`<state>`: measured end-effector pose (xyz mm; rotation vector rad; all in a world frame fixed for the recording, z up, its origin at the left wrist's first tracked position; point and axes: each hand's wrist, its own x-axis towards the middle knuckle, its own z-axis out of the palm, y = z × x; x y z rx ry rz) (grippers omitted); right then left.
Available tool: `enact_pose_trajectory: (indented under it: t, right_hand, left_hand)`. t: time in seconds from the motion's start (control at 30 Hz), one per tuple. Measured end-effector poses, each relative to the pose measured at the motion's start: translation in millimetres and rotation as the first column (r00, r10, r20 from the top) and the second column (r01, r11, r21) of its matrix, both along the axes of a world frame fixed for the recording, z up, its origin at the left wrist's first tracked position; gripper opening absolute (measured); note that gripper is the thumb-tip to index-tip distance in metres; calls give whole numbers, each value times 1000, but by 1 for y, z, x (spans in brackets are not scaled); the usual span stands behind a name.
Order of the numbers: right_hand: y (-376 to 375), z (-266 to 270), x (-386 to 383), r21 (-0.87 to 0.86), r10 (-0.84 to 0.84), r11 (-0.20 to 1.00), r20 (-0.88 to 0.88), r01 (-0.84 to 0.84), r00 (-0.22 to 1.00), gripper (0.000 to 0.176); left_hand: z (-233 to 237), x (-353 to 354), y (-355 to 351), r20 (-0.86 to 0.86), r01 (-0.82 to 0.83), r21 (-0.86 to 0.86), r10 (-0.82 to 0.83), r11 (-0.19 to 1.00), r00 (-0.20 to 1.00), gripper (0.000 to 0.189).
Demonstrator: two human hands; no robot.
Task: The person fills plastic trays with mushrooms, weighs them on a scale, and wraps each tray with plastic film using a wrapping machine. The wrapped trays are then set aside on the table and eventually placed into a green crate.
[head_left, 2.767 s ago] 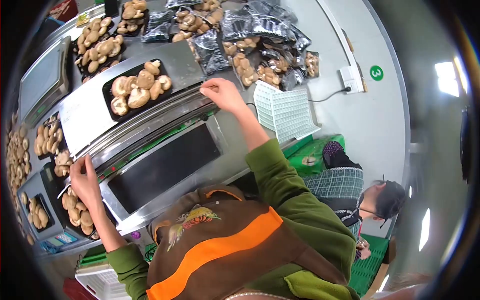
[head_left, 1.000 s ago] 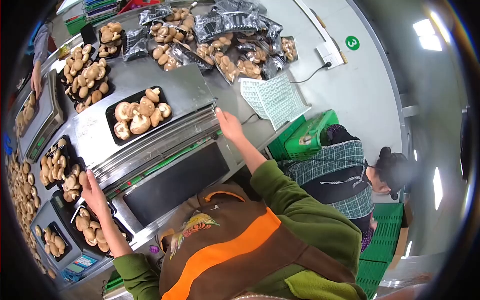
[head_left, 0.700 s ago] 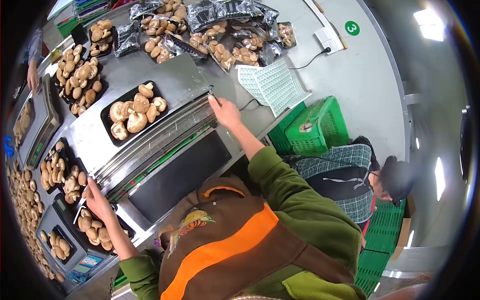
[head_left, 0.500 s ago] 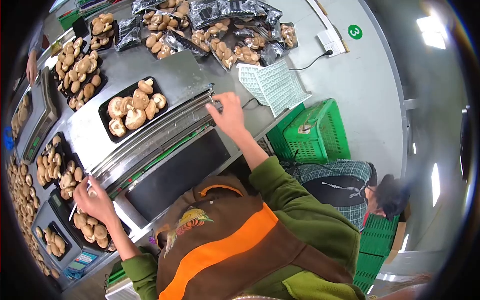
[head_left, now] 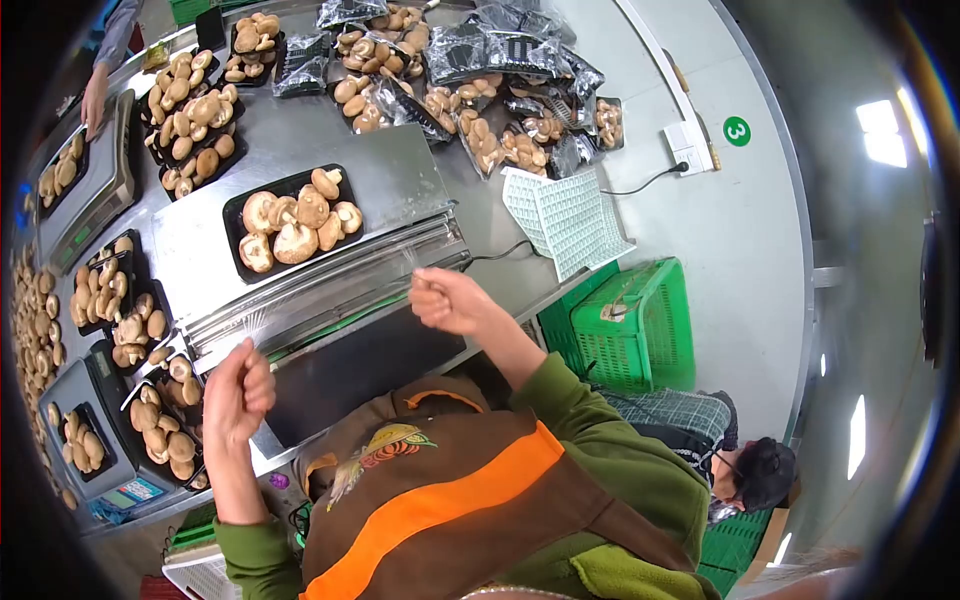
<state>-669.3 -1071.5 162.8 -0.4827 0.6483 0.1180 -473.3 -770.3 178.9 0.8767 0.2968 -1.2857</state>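
A black tray (head_left: 239, 225) of shiitake mushrooms (head_left: 295, 243) sits on the metal top of the wrapping machine (head_left: 400, 170). In front of it, clear plastic film (head_left: 256, 320) stretches along the machine's front edge, gathered into creases at both ends. My left hand (head_left: 240, 390) pinches one end of the film, its fingers closed. At the other end, my right hand (head_left: 448, 300) is closed on the film near the machine's right corner. Both hands are on the near side of the tray, apart from the mushrooms. A dark plate (head_left: 365, 370) lies below the film.
Wrapped mushroom packs (head_left: 480, 140) pile up at the back. More filled trays (head_left: 195, 120) and weighing scales (head_left: 105, 190) stand at left, by another person's hand (head_left: 95, 100). Green crates (head_left: 640, 330) and a bent-over person (head_left: 755, 475) are at right. A cable (head_left: 640, 185) crosses the table.
Both hands have drawn back toward my body, pulling the film with them. My fingers have closed from a looser shape. The view has shifted slightly; the tray stays on the machine.
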Motion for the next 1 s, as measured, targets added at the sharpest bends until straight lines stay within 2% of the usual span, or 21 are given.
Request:
enact_pose_trajectory:
  t: [0.03,0.1,0.17,0.23,0.27,0.3,0.33,0.37,0.43,0.53,0.57,0.63,0.67,0.7,0.77,0.8,0.83,0.9,0.93,0.97,1.0]
  right_hand:
    - [-2,5,-2,226,40,971,163,-77,986,31]
    - [-25,46,12,96,-74,994,276,49,958,35]
    - [-40,74,63,-203,-24,958,645,201,764,32]
    - [-33,120,127,-82,-445,861,358,503,821,36]
    - [-51,101,157,-290,-270,849,481,442,834,37]
    - [-69,73,185,-490,-69,778,557,394,828,39]
    - [-83,42,208,-645,10,695,451,318,893,39]
    - [-93,8,222,-777,71,590,323,221,944,40]
    - [-101,-52,231,-845,228,528,39,-90,973,41]
    - [-91,-53,213,-887,194,446,-32,-117,980,43]
    - [-86,-51,204,-884,194,450,-37,-123,980,43]
    - [-85,-38,199,-964,263,97,-217,-249,940,44]
    - [-87,-45,195,-941,297,181,-224,-285,928,44]
    - [-88,-35,189,-943,295,178,-221,-281,929,44]
    - [-87,-11,174,-765,422,322,-411,-557,808,43]
    - [-84,-16,165,-775,421,312,-405,-549,812,43]
    - [-82,-27,153,-796,434,369,-309,-480,846,41]
    - [-73,-29,144,-812,436,423,-207,-402,876,40]
    - [-63,-30,144,-801,271,522,-168,-291,948,37]
    - [-52,-28,142,-782,91,602,-137,-164,986,35]
    - [-42,-21,139,-800,43,585,-135,-134,990,34]
  left_hand:
    - [13,3,4,-58,3,-154,-12,988,998,29]
    - [43,25,14,207,-126,-348,208,929,956,28]
    - [65,59,-7,64,-368,-524,466,768,883,29]
    - [104,68,-81,499,-541,-401,672,739,547,36]
    - [90,89,-97,805,-400,-286,445,871,393,37]
    - [61,115,-105,976,-299,-106,157,948,152,38]
    - [15,147,-107,979,-275,157,-113,948,170,37]
    - [-27,166,-113,908,-250,413,-375,876,186,37]
    - [-55,150,-122,916,-167,373,-391,913,-93,33]
    - [-46,131,-118,899,-160,336,-367,928,-240,29]
    - [-38,120,-116,823,-217,347,-407,912,-397,28]
    - [-33,112,-109,899,-160,412,-429,897,-89,28]
    - [-38,113,-104,918,-178,386,-396,905,-22,29]
    - [-35,112,-100,919,-179,382,-393,907,-27,29]
    - [-24,113,-90,905,-60,315,-281,947,320,33]
    - [-19,113,-81,876,-67,405,-366,912,315,36]
    - [-21,122,-69,821,5,526,-510,850,257,36]
    - [-33,120,-54,680,74,629,-595,773,429,41]
    - [-45,108,-55,739,-50,571,-486,820,466,40]
    - [-76,103,-55,909,-283,416,-398,864,122,40]
    - [-74,95,-61,933,-352,357,-313,865,177,39]
